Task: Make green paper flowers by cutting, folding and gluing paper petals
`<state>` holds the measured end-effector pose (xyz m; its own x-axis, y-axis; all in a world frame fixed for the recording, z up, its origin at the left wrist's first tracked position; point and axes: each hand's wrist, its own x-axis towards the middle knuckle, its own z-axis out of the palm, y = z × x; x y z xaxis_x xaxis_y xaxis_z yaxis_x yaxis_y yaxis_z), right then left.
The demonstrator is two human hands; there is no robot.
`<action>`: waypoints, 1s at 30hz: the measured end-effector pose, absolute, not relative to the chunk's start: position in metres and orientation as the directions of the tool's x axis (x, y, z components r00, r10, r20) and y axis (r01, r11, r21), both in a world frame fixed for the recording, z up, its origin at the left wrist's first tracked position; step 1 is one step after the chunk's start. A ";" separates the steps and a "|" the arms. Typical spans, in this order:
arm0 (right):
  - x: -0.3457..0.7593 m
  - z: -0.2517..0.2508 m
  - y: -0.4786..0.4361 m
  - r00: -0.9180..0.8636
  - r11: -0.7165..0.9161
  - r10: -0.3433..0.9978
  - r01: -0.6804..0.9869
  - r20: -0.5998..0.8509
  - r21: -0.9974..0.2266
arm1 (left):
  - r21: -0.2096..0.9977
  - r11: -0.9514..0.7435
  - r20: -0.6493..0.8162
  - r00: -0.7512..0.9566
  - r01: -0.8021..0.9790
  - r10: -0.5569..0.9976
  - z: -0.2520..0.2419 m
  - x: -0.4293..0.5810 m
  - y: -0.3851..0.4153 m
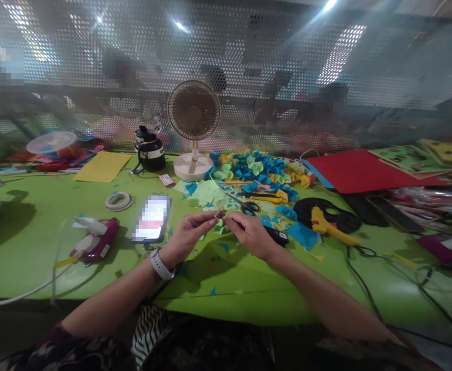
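Note:
Over the front middle of the green table [226, 304], my left hand [187, 234] and my right hand [251, 234] meet at the fingertips. Both are closed in a pinch around something thin and small, too fine to make out. A white watch band circles the left wrist. Light green paper pieces [206, 193] and blue and yellow scraps lie just beyond and below the fingers. Black-handled scissors [250, 207] and a yellow craft knife [268, 196] rest among them. Part of a black object [278, 236] shows beside my right hand.
A desk fan [194, 111] stands behind, beside a heap of folded paper pieces [252, 166]. Left are a phone [152, 219], tape roll [118, 201] and purple power strip [104, 239]. Right, a yellow glue gun [328, 226] lies on a black pad [349, 219], near trailing cables and red sheets [365, 172].

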<state>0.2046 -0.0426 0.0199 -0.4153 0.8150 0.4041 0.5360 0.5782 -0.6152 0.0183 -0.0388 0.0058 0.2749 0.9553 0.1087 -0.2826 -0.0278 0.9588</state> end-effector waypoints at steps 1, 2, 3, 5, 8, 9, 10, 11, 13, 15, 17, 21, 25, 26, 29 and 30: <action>0.205 0.021 -0.043 -0.416 0.577 0.816 0.537 0.402 -0.616 | 0.960 -0.037 0.116 0.274 -0.278 0.955 0.005 0.018 -0.039; 0.205 0.021 -0.043 -0.419 0.576 0.816 0.533 0.398 -0.619 | 0.961 -0.044 0.122 0.273 -0.275 0.954 0.005 0.018 -0.039; 0.204 0.022 -0.043 -0.425 0.576 0.815 0.527 0.393 -0.625 | 0.961 -0.050 0.127 0.273 -0.272 0.954 0.004 0.018 -0.038; 0.204 0.023 -0.043 -0.435 0.577 0.813 0.512 0.387 -0.636 | 0.962 -0.060 0.137 0.277 -0.268 0.951 0.001 0.017 -0.038; 0.204 0.022 -0.044 -0.448 0.583 0.806 0.489 0.387 -0.649 | 0.962 -0.075 0.151 0.281 -0.264 0.948 -0.002 0.017 -0.037; 0.203 0.022 -0.044 -0.454 0.585 0.803 0.480 0.386 -0.653 | 0.961 -0.078 0.154 0.280 -0.265 0.948 -0.003 0.017 -0.037; 0.203 0.022 -0.044 -0.461 0.588 0.800 0.472 0.385 -0.656 | 0.960 -0.080 0.156 0.280 -0.267 0.947 -0.003 0.017 -0.037; 0.203 0.022 -0.044 -0.466 0.590 0.797 0.466 0.384 -0.659 | 0.960 -0.079 0.157 0.281 -0.270 0.947 -0.004 0.017 -0.037; 0.203 0.022 -0.044 -0.470 0.590 0.796 0.462 0.381 -0.662 | 0.958 -0.075 0.157 0.285 -0.278 0.946 -0.004 0.017 -0.038; 0.203 0.022 -0.045 -0.473 0.591 0.795 0.460 0.381 -0.663 | 0.957 -0.072 0.155 0.287 -0.279 0.945 -0.005 0.017 -0.038; 0.203 0.023 -0.045 -0.474 0.593 0.793 0.459 0.382 -0.662 | 0.959 -0.072 0.154 0.288 -0.275 0.945 -0.005 0.017 -0.038; 0.204 0.022 -0.045 -0.484 0.603 0.785 0.452 0.387 -0.657 | 0.957 -0.063 0.147 0.288 -0.282 0.946 -0.004 0.017 -0.038; 0.204 0.021 -0.044 -0.489 0.603 0.783 0.445 0.384 -0.663 | 0.952 -0.039 0.127 0.278 -0.303 0.952 -0.004 0.018 -0.039; 0.204 0.021 -0.044 -0.491 0.601 0.784 0.447 0.380 -0.663 | 0.951 -0.033 0.122 0.273 -0.307 0.954 -0.004 0.018 -0.039; 0.204 0.022 -0.045 -0.497 0.603 0.782 0.454 0.376 -0.655 | 0.944 -0.030 0.118 0.254 -0.328 0.960 -0.004 0.019 -0.039; 0.203 0.022 -0.045 -0.497 0.610 0.778 0.455 0.383 -0.649 | 0.939 -0.036 0.126 0.245 -0.342 0.961 -0.004 0.019 -0.039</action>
<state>0.2031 -0.0452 0.0221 -0.4974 0.7784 0.3830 0.4546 0.6099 -0.6491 0.0192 -0.0395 -0.0043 0.2445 0.9615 0.1256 -0.3419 -0.0358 0.9391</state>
